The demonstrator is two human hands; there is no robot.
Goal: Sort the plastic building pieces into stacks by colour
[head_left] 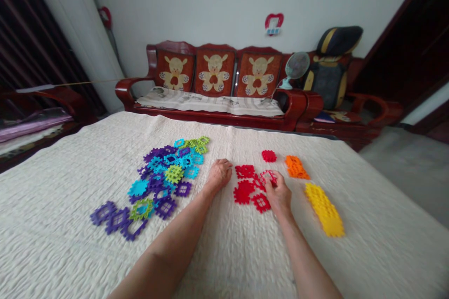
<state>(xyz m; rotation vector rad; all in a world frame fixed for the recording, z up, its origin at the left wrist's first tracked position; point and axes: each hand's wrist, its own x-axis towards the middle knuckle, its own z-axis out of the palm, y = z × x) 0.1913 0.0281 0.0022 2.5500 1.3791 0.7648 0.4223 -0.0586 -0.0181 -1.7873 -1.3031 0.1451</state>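
My right hand (279, 192) pinches a red plastic interlocking piece (268, 175) with toothed edges, holding it at the right side of a small group of red pieces. In that group are a solid red piece (243, 191), a rectangular one (244, 171) behind it and a windowed one (261, 202) in front. My left hand (220, 172) rests on the cream quilted cover (224, 252), between the red group and a heap of purple, blue and green pieces (164, 175). Its fingers curl downward, with nothing visible in them.
One red piece (269, 155) lies apart behind my right hand. On the right are an orange stack (297, 167) and a toppled row of yellow pieces (324, 210). Beyond the covered surface stand a wooden sofa (210, 114), a small fan (296, 66) and an armchair (326, 88).
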